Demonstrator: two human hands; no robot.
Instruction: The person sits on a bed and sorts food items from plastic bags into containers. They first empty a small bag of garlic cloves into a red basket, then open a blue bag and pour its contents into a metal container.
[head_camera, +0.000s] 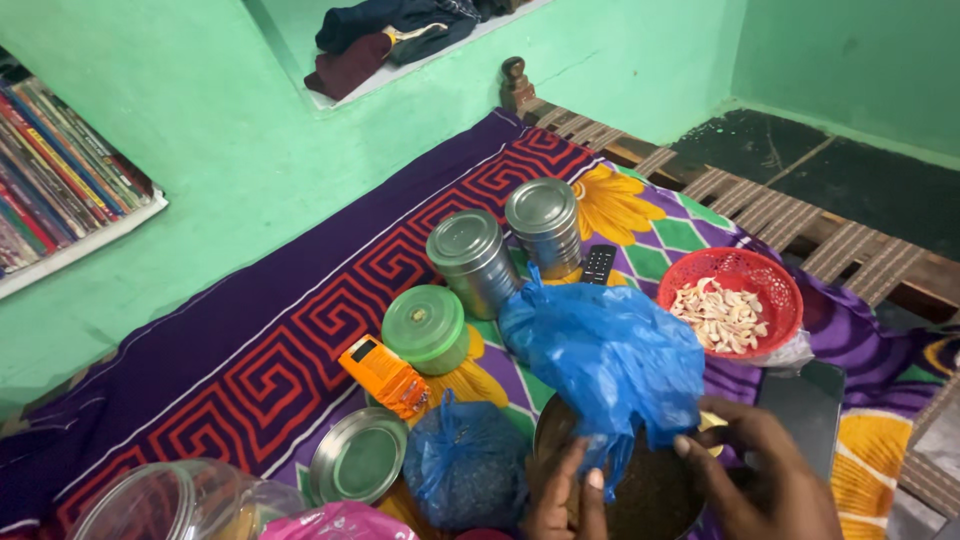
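My left hand (562, 497) and my right hand (757, 477) both grip a blue plastic bag (605, 355), held over an open steel container (650, 495) with dark brown contents. The bag's lower end hangs into the container between my fingers. A second, tied blue bag (465, 465) lies just left of my left hand. A round steel lid (358, 456) rests beside it.
Two closed steel tins (472, 258) (544, 222), a green-lidded jar (427, 326), an orange packet (385, 376), a black remote (598, 265) and a red basket (772, 283) of pale pieces sit on the patterned cloth. A clear jar (165, 503) lies at the lower left. The cot's woven frame (800, 225) is exposed at right.
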